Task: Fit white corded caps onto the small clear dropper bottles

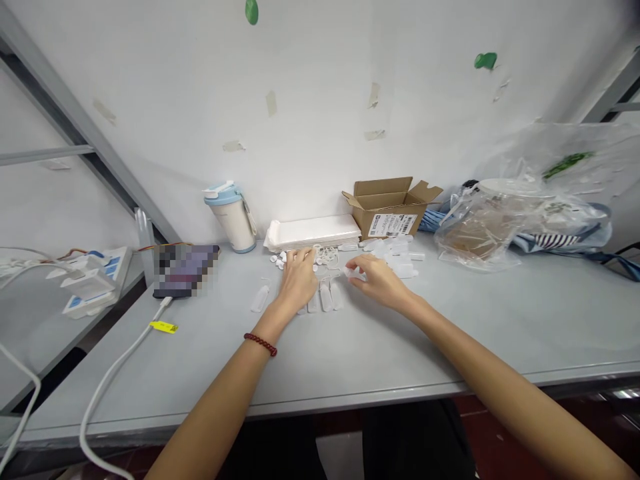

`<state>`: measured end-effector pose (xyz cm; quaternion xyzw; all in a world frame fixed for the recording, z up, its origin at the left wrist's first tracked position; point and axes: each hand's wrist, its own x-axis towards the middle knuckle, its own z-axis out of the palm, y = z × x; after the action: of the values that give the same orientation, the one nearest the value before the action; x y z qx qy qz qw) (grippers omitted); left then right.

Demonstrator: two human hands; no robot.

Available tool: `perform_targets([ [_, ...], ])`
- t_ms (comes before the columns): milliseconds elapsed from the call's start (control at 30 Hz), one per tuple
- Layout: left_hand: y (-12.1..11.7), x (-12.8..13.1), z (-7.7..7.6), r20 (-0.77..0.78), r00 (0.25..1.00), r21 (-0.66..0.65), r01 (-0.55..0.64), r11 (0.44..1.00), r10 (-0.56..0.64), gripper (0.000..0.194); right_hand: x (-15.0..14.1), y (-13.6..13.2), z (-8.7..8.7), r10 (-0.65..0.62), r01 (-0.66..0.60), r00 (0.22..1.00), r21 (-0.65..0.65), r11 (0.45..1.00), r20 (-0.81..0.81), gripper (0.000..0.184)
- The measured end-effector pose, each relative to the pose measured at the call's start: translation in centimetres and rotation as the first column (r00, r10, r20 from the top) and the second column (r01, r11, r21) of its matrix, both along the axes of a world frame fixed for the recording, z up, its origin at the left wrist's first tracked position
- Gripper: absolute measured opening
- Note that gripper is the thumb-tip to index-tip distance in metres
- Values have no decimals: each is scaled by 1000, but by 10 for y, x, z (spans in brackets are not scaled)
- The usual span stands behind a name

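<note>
My right hand (pixel 379 281) is closed in a pinch on a small translucent plastic bottle (pixel 354 273), just above the grey table. My left hand (pixel 299 279) reaches over small white caps (pixel 277 259) and white loops (pixel 327 255), fingers bent down and slightly apart. Its fingertips are partly hidden, and I see nothing held in them. Between the hands, several translucent bottles (pixel 326 297) lie side by side, some partly covered by the left hand. A single bottle (pixel 259 299) lies left of that hand. Behind my right hand is a loose pile of bottles (pixel 397 250).
An open cardboard box (pixel 385 208) and a stack of white packets (pixel 315 231) stand by the wall. To the left are a tumbler (pixel 233 219) and a phone (pixel 187 270) with its white cable (pixel 117 367). Clear plastic bags (pixel 480 230) lie at right.
</note>
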<state>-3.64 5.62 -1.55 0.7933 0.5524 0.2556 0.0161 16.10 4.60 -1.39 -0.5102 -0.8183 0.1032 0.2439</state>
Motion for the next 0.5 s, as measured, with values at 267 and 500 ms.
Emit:
perform_targets([
  [267, -5, 2, 4, -202, 979, 32, 44, 999, -37, 56, 0, 1, -1, 3, -2, 1000, 39, 999, -26, 20],
  [500, -7, 2, 8, -328, 944, 241, 52, 969, 31, 59, -1, 1, -2, 6, -5, 1000, 44, 999, -18, 17],
])
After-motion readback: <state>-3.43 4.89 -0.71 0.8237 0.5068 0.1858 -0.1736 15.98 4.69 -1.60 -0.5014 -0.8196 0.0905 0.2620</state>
